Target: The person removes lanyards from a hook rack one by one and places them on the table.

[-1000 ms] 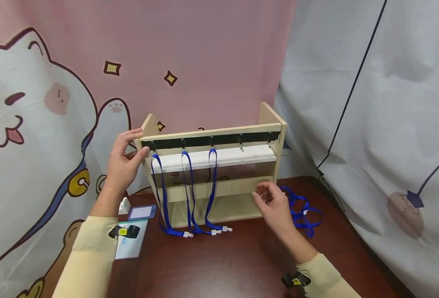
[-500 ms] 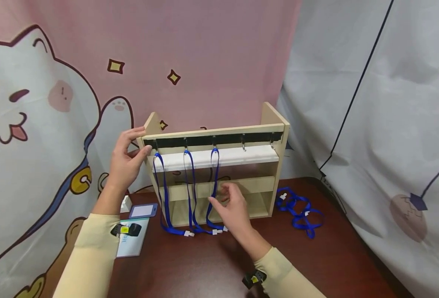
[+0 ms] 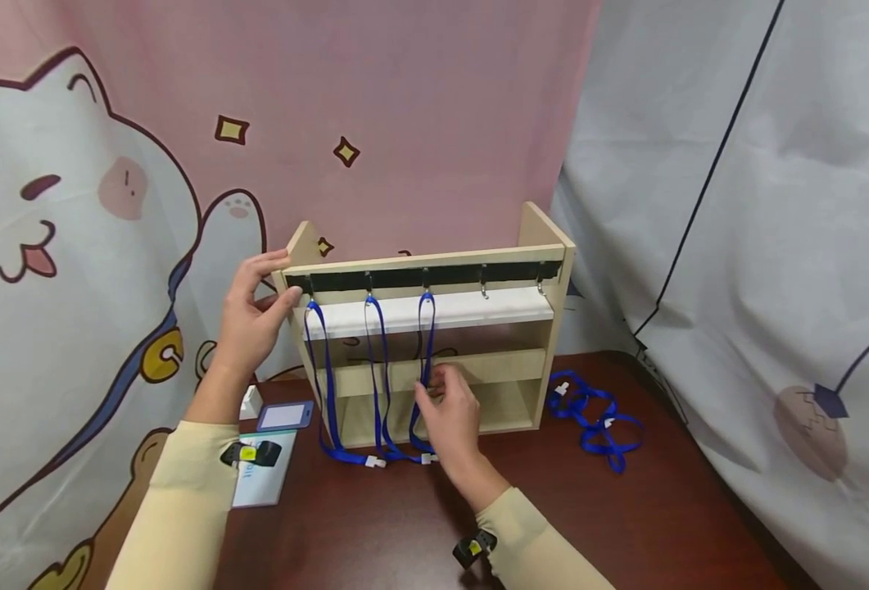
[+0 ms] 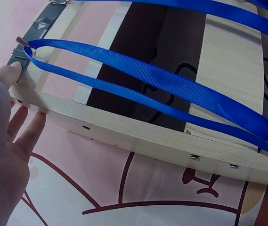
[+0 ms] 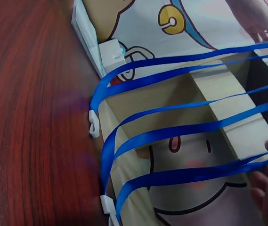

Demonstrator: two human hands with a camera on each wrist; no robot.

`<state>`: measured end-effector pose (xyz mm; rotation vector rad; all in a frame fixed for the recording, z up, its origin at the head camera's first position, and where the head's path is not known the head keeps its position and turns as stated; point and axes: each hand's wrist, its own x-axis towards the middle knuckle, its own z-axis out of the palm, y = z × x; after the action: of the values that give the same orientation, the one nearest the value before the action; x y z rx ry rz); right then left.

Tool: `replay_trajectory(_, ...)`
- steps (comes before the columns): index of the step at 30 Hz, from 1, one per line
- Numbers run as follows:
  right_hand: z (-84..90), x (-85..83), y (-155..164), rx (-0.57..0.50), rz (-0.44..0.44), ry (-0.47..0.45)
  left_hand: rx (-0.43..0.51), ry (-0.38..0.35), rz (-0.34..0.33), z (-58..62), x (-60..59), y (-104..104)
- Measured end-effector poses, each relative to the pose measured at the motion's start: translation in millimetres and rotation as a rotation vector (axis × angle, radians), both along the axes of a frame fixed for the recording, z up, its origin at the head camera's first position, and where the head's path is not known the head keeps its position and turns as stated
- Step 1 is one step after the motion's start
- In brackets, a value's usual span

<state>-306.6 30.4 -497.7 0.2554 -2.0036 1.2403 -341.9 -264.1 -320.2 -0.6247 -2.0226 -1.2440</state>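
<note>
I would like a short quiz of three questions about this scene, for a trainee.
1. How many blue fabric lanyards hang from hooks on the light wooden rack?
2. True or false: the left hand holds the rack's upper left corner.
3. Which lanyard does the right hand touch: A the first lanyard from the left, B the third lanyard from the left, C the loose blue lanyards on the dark red table?

Key: 1. Three. 2. True. 3. B.
</note>
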Motion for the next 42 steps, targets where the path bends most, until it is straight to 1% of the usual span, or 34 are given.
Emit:
replay_trajectory(5,-3.6,-6.4,-3,-0.078,0.015,0.051,0.002,-0.003,0.003,-0.2,0.1,-2)
replay_trajectory(12,-2.7,-11.3,-4,-0.119,0.043,0.109,-0.004,0.006,0.008,1.6,0.0,-1)
replay_trajectory(16,0.3,-11.2,-2,-0.146,0.073,0.117,0.004,0.009,-0.002,1.8,-0.1,0)
replay_trajectory(23,13.3,-6.6,5,-0.15,0.121,0.123,0.008,0.006,-0.001,2.0,0.4,1)
replay_trajectory(30,25.5,-0.1,12,-0.19,0.189,0.083,0.006,0.003,-0.005,1.3,-0.1,1)
replay_trajectory(37,43.2,4.5,23,-0.165,0.274,0.1,0.005,-0.002,0.002,1.4,0.8,0)
replay_trajectory(42,58.9,9.5,36,-0.141,0.298,0.113,0.003,-0.007,0.004,0.7,0.7,1)
